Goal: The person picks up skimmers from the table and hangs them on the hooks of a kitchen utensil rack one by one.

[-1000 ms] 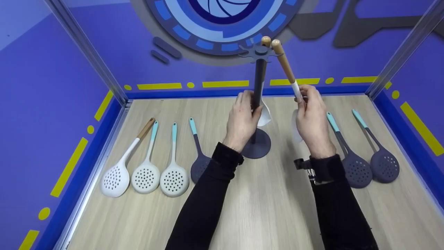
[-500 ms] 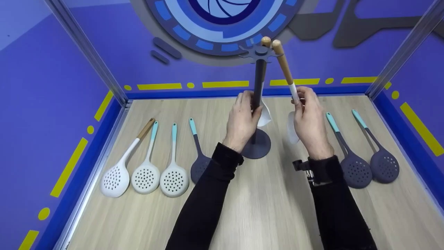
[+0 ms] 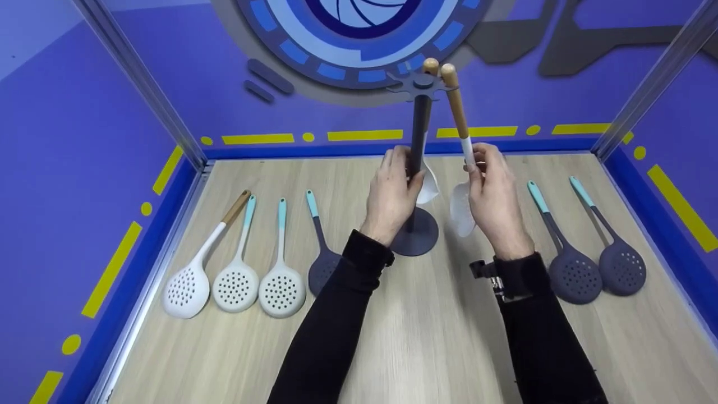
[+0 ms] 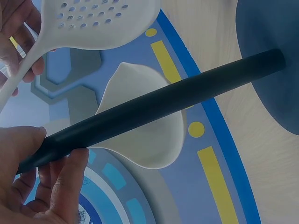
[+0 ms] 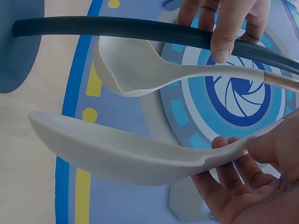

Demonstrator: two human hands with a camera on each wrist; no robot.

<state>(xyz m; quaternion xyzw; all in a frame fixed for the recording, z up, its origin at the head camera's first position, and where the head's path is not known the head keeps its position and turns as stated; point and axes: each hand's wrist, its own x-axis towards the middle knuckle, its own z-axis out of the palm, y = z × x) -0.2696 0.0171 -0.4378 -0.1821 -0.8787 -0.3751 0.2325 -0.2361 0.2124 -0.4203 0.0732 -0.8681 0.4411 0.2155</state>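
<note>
Two grips: left hand [image 3: 390, 196], fingers clamped round the stand [image 3: 418, 132], seemingly steadying it; right hand [image 3: 496, 199], fingers pinching the skimmer [image 3: 461, 210] by its neck, probably leaving the handle [image 3: 457, 106] free.

three whitish perforated skimmers [image 3: 235, 289] lie lower left on the pale wood-grain tabletop [image 3: 426, 336], three dark-grey skimmers [image 3: 576, 279] centre-left and right. a black round-based stand [image 3: 417, 140] rests mid-frame.

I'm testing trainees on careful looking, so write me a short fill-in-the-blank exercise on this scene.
The ____ hand grips the dark stand.
The other hand holds a white skimmer pierced with ____.
In the head view, ____ turquoise-handled skimmers lie on the table.
Missing words: left; holes; five.
</note>
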